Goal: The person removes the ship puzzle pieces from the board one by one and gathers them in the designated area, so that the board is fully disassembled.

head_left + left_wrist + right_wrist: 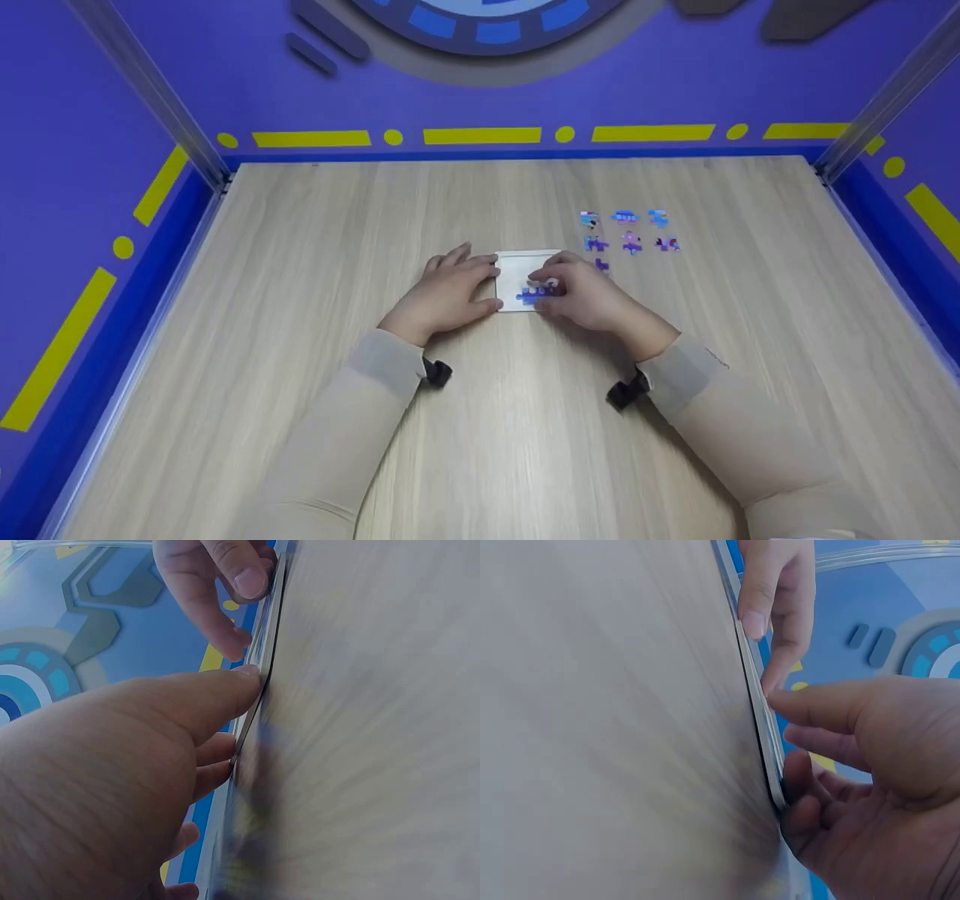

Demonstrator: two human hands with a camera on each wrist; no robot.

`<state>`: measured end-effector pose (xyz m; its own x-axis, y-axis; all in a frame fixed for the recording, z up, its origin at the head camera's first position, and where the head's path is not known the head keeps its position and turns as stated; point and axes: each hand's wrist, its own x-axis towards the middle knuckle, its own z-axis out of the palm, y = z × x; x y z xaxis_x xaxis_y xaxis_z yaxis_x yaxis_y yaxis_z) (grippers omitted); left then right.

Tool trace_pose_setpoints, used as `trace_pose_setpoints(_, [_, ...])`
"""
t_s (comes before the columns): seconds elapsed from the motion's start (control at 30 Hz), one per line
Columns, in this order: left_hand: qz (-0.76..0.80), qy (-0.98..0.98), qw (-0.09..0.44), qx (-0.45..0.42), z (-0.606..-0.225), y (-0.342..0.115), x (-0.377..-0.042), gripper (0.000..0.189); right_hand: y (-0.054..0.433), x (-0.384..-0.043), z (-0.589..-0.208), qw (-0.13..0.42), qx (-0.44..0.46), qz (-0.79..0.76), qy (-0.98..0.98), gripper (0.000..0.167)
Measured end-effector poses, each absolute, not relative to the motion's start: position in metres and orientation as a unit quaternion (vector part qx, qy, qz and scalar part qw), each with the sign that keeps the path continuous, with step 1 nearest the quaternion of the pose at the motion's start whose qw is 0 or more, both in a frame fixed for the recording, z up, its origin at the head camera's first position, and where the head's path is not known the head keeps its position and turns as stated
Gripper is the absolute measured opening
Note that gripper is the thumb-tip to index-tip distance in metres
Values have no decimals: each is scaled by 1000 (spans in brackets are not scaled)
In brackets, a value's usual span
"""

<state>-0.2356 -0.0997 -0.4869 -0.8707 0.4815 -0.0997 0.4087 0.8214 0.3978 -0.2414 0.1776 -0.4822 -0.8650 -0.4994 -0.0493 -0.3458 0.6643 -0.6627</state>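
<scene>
A small white puzzle tray lies on the table, with joined blue-purple puzzle pieces along its lower part. My left hand rests at the tray's left side; its thumb and fingertips touch the edge, fairly straight. Over the tray's right side, my right hand has thumb and fingers bent around a small pale puzzle piece, partly hidden by the fingers. The left wrist view shows the left thumb on the tray's rim. In the right wrist view, the right thumb reaches the tray edge; the piece is hidden there.
Several loose puzzle pieces lie in rows beyond the right hand, one close to its knuckles. The wooden table is bounded by blue-purple panels at the back and sides.
</scene>
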Motion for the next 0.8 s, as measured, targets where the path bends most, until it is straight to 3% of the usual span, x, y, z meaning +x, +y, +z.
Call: trace_pose_setpoints(0.8, [183,950,99,234,-489,-100,-236,64,170,-237,-486,106,-247,-320,909,30])
